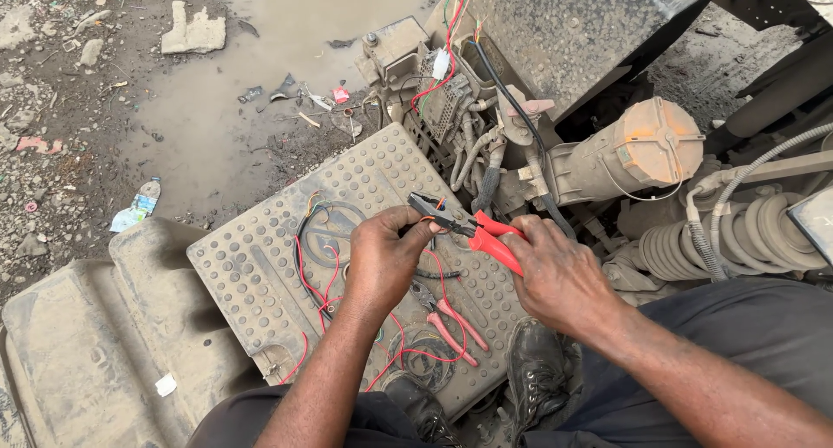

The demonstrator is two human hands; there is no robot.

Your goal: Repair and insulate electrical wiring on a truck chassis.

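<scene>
Serving as a makeshift worktop, a dusty studded metal plate is laid flat beside the vehicle's exposed cable bundles, so loose parts are kept within reach. Across its middle and near edge, red and black wires are spread in loops. A spare pair of red-handled pliers is left lying toward the near right corner. Above the plate's right edge, red-handled pliers are clasped by the right hand, handles squeezed narrow, while a wire end is pinched at the tool's nose by the left hand, steadied for the bite.
</scene>
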